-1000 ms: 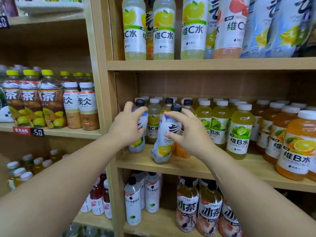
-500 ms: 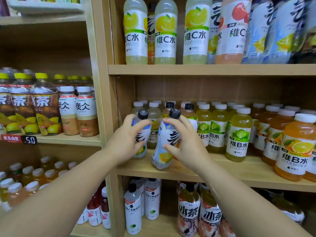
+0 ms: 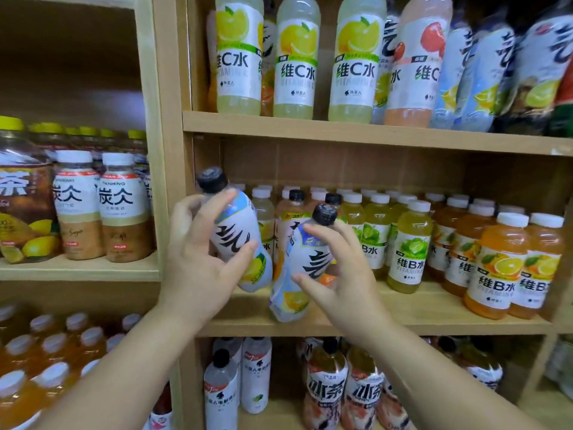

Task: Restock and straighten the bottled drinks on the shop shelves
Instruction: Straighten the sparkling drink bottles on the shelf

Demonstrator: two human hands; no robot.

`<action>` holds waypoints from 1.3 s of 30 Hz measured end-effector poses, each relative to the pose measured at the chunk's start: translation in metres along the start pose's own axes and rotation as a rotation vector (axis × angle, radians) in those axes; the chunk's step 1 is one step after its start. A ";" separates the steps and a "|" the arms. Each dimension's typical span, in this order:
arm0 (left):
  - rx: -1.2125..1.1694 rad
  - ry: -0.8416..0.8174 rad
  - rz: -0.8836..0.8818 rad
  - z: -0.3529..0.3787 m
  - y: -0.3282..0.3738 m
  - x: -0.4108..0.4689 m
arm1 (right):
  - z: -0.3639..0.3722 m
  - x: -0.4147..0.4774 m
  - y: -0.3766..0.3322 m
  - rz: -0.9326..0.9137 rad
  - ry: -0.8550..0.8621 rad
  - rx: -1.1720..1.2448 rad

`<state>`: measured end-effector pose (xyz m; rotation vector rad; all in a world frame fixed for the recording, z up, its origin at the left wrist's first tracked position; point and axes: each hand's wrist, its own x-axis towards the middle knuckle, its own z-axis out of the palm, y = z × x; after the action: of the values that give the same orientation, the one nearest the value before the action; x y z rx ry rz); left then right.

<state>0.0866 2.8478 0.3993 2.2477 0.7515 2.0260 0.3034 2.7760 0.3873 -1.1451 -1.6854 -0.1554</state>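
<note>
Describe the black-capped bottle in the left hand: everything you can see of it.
The left bottle looks plastic, with a ribbed black cap and a white wrap bearing a large black brush character, a pale blue patch near the shoulder and a yellow lemon near the base. It leans, cap up-left, over the middle shelf; whether its base rests there is unclear. The left hand grips its body, thumb across the label. Its base is close to the second black-capped bottle; contact cannot be told.

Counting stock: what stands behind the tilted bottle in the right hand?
Two black-capped bottles stand behind the held bottle, with rows of white-capped bottles further back. The bottle and the right hand cover their lower parts.
</note>
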 end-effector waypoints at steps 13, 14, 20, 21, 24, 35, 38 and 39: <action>-0.357 0.124 0.063 0.071 0.143 0.071 | -0.214 0.046 -0.006 -0.172 0.308 0.053; -0.370 0.117 0.068 0.079 0.156 0.081 | -0.234 0.052 -0.003 -0.189 0.325 0.027; -0.320 0.104 0.203 0.146 0.223 0.144 | -0.332 0.091 0.019 -0.241 0.336 -0.147; -0.317 0.101 0.218 0.160 0.231 0.154 | -0.346 0.096 0.023 -0.240 0.326 -0.167; -0.233 0.098 0.251 0.200 0.250 0.184 | -0.379 0.108 0.037 -0.245 0.299 -0.169; 0.019 0.058 0.078 0.274 0.257 0.256 | -0.424 0.136 0.063 -0.245 0.242 -0.133; 0.071 0.026 0.036 0.286 0.252 0.253 | -0.423 0.152 0.065 -0.261 0.251 -0.128; 0.073 0.027 0.021 0.290 0.250 0.251 | -0.422 0.157 0.066 -0.260 0.249 -0.122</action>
<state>0.4528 2.8042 0.6708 2.2797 0.8204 2.0752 0.6361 2.6569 0.6745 -0.9475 -1.6113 -0.5483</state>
